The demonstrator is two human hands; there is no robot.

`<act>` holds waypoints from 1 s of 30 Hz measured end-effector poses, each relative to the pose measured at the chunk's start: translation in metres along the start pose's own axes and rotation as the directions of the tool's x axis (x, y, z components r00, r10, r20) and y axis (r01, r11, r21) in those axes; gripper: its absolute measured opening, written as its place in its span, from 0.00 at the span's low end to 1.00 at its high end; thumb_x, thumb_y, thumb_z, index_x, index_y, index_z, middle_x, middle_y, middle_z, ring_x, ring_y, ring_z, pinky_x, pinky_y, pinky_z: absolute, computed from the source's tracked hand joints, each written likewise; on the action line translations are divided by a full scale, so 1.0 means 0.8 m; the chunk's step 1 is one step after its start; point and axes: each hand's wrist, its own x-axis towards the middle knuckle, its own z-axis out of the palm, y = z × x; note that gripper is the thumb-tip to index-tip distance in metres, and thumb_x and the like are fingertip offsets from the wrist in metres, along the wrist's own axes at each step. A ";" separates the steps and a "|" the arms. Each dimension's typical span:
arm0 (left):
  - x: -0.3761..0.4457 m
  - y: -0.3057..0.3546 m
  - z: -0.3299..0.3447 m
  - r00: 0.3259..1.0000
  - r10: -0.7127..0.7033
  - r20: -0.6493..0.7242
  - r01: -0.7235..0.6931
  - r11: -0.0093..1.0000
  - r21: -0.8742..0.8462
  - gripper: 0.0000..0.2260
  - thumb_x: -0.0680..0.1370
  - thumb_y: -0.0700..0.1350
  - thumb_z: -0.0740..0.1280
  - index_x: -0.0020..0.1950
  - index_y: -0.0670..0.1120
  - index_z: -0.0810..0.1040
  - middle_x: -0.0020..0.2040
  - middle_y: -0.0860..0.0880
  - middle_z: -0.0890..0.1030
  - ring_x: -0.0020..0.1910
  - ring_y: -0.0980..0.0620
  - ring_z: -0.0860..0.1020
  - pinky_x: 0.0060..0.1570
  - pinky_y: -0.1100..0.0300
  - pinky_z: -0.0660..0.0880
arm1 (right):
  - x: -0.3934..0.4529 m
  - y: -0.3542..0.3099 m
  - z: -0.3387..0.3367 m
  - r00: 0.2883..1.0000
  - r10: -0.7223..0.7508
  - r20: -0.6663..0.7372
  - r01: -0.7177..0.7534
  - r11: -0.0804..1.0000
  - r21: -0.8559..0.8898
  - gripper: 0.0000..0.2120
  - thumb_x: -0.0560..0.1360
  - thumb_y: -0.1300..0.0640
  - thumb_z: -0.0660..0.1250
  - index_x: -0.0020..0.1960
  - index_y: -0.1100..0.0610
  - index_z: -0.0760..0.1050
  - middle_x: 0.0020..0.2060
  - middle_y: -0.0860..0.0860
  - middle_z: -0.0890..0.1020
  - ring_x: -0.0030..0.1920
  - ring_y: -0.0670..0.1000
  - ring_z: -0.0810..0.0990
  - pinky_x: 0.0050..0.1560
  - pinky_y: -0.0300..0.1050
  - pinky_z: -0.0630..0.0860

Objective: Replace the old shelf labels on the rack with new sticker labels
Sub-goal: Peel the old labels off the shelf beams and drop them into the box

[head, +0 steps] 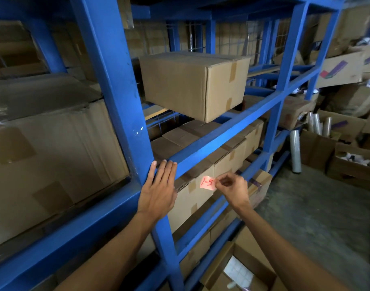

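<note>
A blue steel rack [114,85] fills the view, its shelves loaded with cardboard boxes. My left hand [159,190] lies flat with straight fingers against the rack's upright post, where the horizontal beam [222,133] joins it. My right hand [232,186] pinches a pink sticker label [207,182] by its right edge, with "1-5" written on it in red. The label hangs in front of a box, just below the beam and to the right of my left hand. No label shows on the beam near my hands.
A large box [192,80] sits on the shelf above the beam. An open carton [243,267] holding a sheet of white stickers stands on the floor below. Rolls of plastic film [295,152] and more open boxes crowd the floor at the right.
</note>
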 end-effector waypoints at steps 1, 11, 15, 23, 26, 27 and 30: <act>-0.003 0.006 0.004 1.000 0.013 0.004 -0.013 1.000 -0.023 0.33 0.74 0.49 0.63 0.78 0.40 0.61 0.77 0.40 0.67 0.77 0.43 0.63 0.77 0.43 0.34 | -0.007 0.013 -0.006 0.999 0.038 -0.010 -0.038 0.999 -0.036 0.06 0.70 0.63 0.75 0.38 0.53 0.82 0.35 0.47 0.85 0.36 0.43 0.83 0.39 0.36 0.80; -0.043 0.099 0.113 0.916 0.322 0.238 -0.224 0.905 -0.361 0.30 0.76 0.49 0.66 0.78 0.43 0.64 0.80 0.40 0.57 0.80 0.41 0.57 0.78 0.42 0.52 | -0.102 0.147 -0.053 0.905 0.414 -0.101 -0.426 0.875 -0.229 0.04 0.69 0.66 0.73 0.37 0.60 0.83 0.29 0.53 0.83 0.26 0.36 0.77 0.29 0.25 0.69; -0.061 0.141 0.185 0.807 0.458 0.374 -0.246 0.835 -0.492 0.31 0.81 0.52 0.58 0.81 0.45 0.51 0.82 0.42 0.47 0.81 0.44 0.48 0.79 0.46 0.47 | -0.143 0.201 -0.056 0.828 0.548 -0.121 -0.560 0.792 -0.244 0.06 0.69 0.67 0.70 0.38 0.59 0.84 0.33 0.55 0.85 0.33 0.45 0.80 0.35 0.36 0.74; -0.082 0.206 0.325 0.667 0.529 0.524 -0.195 0.804 -0.562 0.32 0.83 0.55 0.56 0.82 0.46 0.46 0.82 0.43 0.42 0.81 0.46 0.43 0.79 0.49 0.46 | -0.200 0.324 -0.031 0.602 0.765 -0.228 -0.789 0.525 -0.318 0.07 0.73 0.59 0.68 0.45 0.57 0.85 0.44 0.59 0.86 0.47 0.58 0.84 0.48 0.47 0.79; -0.076 0.224 0.370 0.676 0.537 0.504 -0.197 0.792 -0.578 0.31 0.82 0.54 0.56 0.82 0.47 0.48 0.82 0.44 0.43 0.81 0.46 0.44 0.79 0.49 0.47 | -0.207 0.368 -0.009 0.539 0.798 -0.270 -0.830 0.449 -0.330 0.10 0.75 0.55 0.66 0.50 0.53 0.85 0.49 0.57 0.86 0.50 0.58 0.83 0.49 0.46 0.79; -0.073 0.231 0.387 0.685 0.543 0.486 -0.199 0.781 -0.592 0.31 0.82 0.53 0.58 0.81 0.47 0.50 0.82 0.43 0.43 0.81 0.46 0.44 0.79 0.48 0.47 | -0.208 0.384 -0.001 0.517 0.809 -0.278 -0.841 0.421 -0.339 0.10 0.75 0.53 0.66 0.51 0.51 0.85 0.50 0.56 0.86 0.52 0.58 0.83 0.50 0.47 0.79; -0.065 0.245 0.426 0.699 0.570 0.432 -0.212 0.742 -0.636 0.30 0.81 0.48 0.61 0.81 0.45 0.56 0.82 0.42 0.46 0.81 0.44 0.46 0.79 0.47 0.48 | -0.204 0.424 0.019 0.500 0.815 -0.292 -0.844 0.384 -0.373 0.08 0.74 0.51 0.67 0.49 0.48 0.84 0.51 0.54 0.85 0.54 0.58 0.82 0.51 0.47 0.78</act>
